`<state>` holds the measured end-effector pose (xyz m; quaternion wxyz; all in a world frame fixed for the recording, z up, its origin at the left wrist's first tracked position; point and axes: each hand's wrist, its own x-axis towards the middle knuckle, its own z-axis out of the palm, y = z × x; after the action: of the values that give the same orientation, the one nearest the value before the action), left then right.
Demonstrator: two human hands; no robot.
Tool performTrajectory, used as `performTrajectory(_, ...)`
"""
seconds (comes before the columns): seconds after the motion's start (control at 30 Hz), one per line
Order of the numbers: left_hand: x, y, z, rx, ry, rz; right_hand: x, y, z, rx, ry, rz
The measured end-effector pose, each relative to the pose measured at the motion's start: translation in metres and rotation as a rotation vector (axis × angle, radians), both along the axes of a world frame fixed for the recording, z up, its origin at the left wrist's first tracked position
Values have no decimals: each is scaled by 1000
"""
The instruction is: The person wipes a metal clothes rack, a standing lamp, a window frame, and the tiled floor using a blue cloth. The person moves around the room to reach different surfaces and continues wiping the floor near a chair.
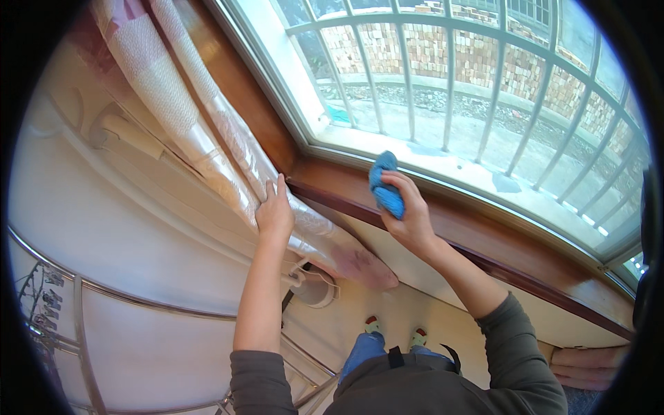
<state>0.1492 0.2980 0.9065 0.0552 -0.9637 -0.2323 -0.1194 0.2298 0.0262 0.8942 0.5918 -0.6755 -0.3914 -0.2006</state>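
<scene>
My left hand (pixel 275 211) lies against a pale, shiny curtain (pixel 244 150) gathered at the left side of the window, its fingers spread over the fabric. A crumpled blue cloth (pixel 385 181) is gripped in my right hand (pixel 413 215), just above the brown wooden windowsill (pixel 446 218). Whether the cloth touches the sill I cannot tell. Behind the sill runs the metal frame of a sliding window (pixel 353 155), with white security bars (pixel 410 83) outside the glass.
A metal drying rack (pixel 150 302) with clips stands at lower left. Below the curtain, a white bucket-like container (pixel 315 290) sits on the floor. Pink folded fabric (pixel 586 363) is at lower right. Stacked bricks (pixel 430 49) show outdoors.
</scene>
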Motion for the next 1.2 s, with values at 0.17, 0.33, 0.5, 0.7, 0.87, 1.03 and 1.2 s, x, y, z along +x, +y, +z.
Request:
performTrajectory(0.17,-25,30,15,-226,-82,24,32,118,1,-158,-163,57)
performTrajectory(0.33,-27,50,18,-363,-143,2,78,237,-67,-669,-174,-167)
performTrajectory(0.5,-21,46,30,-567,-247,-63,100,255,-83,-883,-69,-149)
performTrajectory(0.7,-16,57,13,-539,-374,-282,71,176,-62,-929,-216,-265)
performTrajectory(0.87,-10,47,25,-982,-557,-324,19,2,-46,-880,-260,-460)
performTrajectory(1.03,9,30,55,-1298,-781,-357,-36,-195,-34,-866,-240,-838)
performTrajectory(1.2,55,5,84,-1333,-994,-474,-96,-474,-57,-452,178,-1715)
